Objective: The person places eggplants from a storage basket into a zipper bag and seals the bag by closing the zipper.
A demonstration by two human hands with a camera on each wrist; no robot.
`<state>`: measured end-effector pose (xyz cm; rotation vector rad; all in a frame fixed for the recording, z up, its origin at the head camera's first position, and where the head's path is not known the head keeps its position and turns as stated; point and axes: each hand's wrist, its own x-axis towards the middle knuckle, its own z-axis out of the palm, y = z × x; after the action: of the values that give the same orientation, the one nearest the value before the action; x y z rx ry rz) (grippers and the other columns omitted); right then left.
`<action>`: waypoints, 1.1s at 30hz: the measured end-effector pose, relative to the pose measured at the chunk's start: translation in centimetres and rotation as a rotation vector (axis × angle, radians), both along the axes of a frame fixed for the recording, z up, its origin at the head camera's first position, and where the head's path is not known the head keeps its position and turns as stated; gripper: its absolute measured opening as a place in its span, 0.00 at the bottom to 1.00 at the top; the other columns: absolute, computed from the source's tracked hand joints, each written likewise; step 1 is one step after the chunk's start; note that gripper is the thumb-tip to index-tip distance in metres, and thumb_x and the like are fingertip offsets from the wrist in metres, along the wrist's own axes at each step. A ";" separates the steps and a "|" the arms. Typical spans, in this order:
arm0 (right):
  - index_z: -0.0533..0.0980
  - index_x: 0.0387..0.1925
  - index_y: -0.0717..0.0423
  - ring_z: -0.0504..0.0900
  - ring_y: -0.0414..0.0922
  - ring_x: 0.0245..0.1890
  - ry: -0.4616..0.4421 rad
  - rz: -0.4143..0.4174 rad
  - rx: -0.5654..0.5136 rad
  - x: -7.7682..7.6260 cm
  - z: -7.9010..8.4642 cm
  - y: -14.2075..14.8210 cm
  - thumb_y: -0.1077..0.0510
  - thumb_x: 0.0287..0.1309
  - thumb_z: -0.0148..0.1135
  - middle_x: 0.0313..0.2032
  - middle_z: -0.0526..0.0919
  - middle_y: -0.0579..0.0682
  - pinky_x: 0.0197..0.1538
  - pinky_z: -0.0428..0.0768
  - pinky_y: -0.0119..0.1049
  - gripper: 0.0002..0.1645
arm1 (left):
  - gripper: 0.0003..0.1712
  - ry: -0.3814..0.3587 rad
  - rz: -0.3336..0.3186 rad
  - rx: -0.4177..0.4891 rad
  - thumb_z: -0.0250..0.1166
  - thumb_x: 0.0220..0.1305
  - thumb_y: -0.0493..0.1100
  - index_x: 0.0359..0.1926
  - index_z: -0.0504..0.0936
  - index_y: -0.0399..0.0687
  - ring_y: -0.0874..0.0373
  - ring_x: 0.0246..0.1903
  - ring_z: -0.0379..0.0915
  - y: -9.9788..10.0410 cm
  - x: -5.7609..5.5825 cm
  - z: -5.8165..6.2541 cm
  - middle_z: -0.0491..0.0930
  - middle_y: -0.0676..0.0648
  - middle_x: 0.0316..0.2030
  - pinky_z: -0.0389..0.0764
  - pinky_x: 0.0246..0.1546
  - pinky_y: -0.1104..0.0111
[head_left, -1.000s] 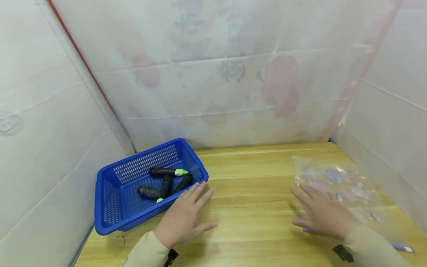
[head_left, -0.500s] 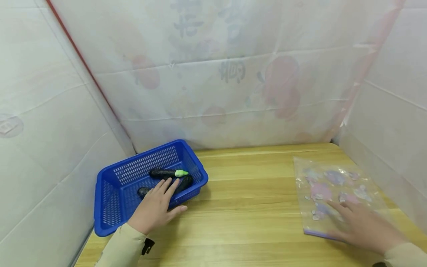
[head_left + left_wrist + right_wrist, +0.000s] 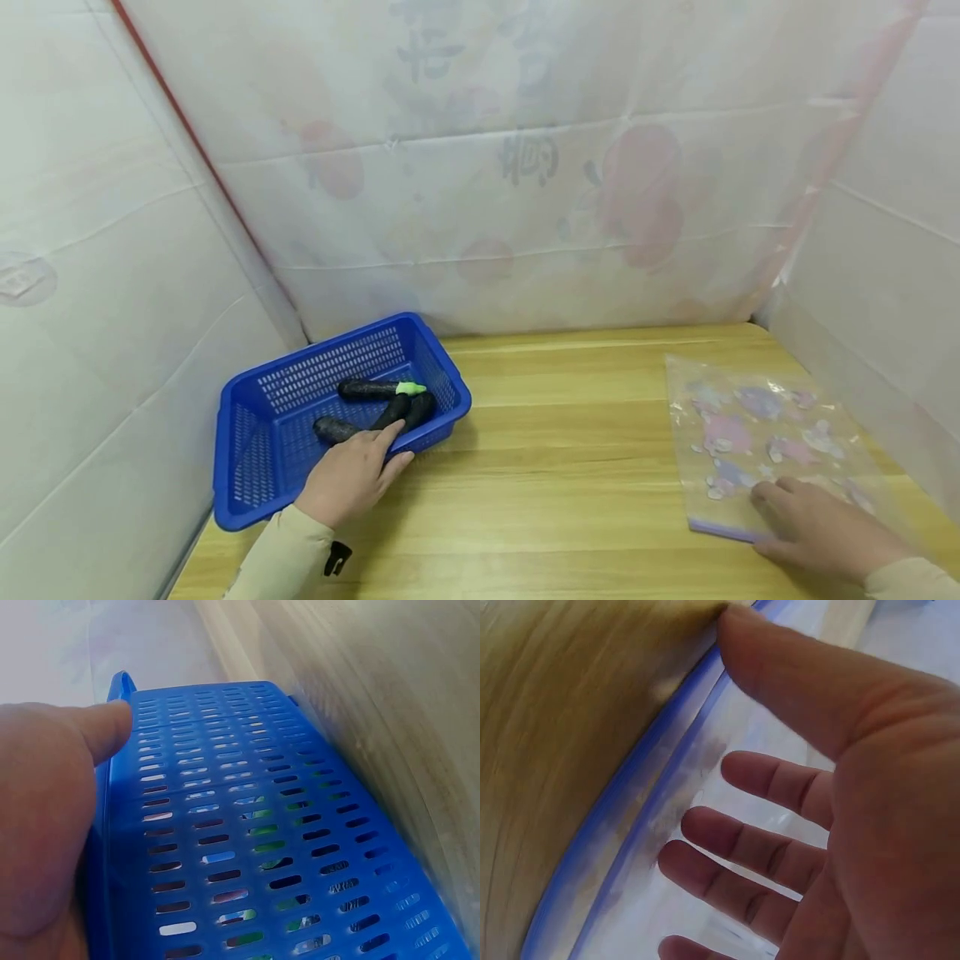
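My left hand reaches over the near rim of a blue slotted plastic basket. Its fingers are over dark eggplants inside, close to the middle one, while the thumb lies on the outer side, at the rim. The fingertips are hidden, and I cannot tell whether they grip an eggplant. Another eggplant, with a green cap, lies farther back. At the right, my right hand is over a clear zip bag printed with pastel figures. Its fingers are spread and slightly bent, thumb by the purple zip edge.
The wooden table extends between the basket and the bag. White printed sheets form a back wall and side walls around it.
My left hand has moved left and into the basket, and the middle eggplant now lies tilted to the right. My right hand has moved right and down toward the bag's zip edge.
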<state>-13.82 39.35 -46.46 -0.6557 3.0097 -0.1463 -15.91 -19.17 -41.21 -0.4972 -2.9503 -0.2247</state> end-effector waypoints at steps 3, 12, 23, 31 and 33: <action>0.75 0.41 0.52 0.69 0.32 0.25 -0.013 0.010 0.015 0.0 0.1 -0.1 0.28 0.40 0.60 0.29 0.71 0.42 0.27 0.74 0.34 0.37 | 0.29 0.031 -0.010 -0.013 0.49 0.66 0.59 0.61 0.70 0.48 0.49 0.46 0.74 0.0 0.1 0.0 0.77 0.43 0.48 0.74 0.44 0.55; 0.72 0.32 0.48 0.59 0.32 0.19 -0.004 0.008 0.001 0.4 0.8 -1.4 0.32 0.45 0.60 0.23 0.65 0.40 0.21 0.65 0.28 0.26 | 0.26 0.076 -0.024 -0.028 0.49 0.67 0.57 0.58 0.73 0.50 0.51 0.46 0.75 -0.2 0.1 -0.3 0.78 0.45 0.47 0.74 0.44 0.56; 0.71 0.31 0.46 0.61 0.32 0.19 -0.015 0.025 -0.011 -1.3 0.3 -2.2 0.34 0.45 0.62 0.24 0.66 0.40 0.21 0.66 0.29 0.23 | 0.24 0.126 -0.044 -0.062 0.49 0.67 0.58 0.57 0.73 0.52 0.52 0.42 0.76 -0.2 -0.2 -0.5 0.80 0.47 0.44 0.76 0.39 0.57; 0.73 0.34 0.48 0.63 0.28 0.21 0.032 0.165 -0.060 -4.3 0.0 -3.3 0.38 0.42 0.66 0.27 0.68 0.39 0.22 0.69 0.29 0.24 | 0.24 0.156 -0.037 -0.074 0.50 0.66 0.58 0.56 0.74 0.52 0.54 0.43 0.76 0.1 -0.3 -0.8 0.80 0.49 0.44 0.77 0.39 0.59; 0.74 0.34 0.48 0.63 0.28 0.21 0.077 0.215 -0.086 -5.1 -0.3 -3.7 0.42 0.41 0.69 0.27 0.68 0.38 0.21 0.70 0.29 0.22 | 0.24 0.157 -0.036 -0.072 0.51 0.66 0.57 0.56 0.75 0.52 0.54 0.43 0.76 0.2 -0.3 -0.8 0.80 0.49 0.44 0.76 0.40 0.59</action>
<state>-18.89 35.63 -46.72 -1.0089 2.9917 -0.2459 -16.23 -18.98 -42.04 -0.5507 -2.8066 -0.0789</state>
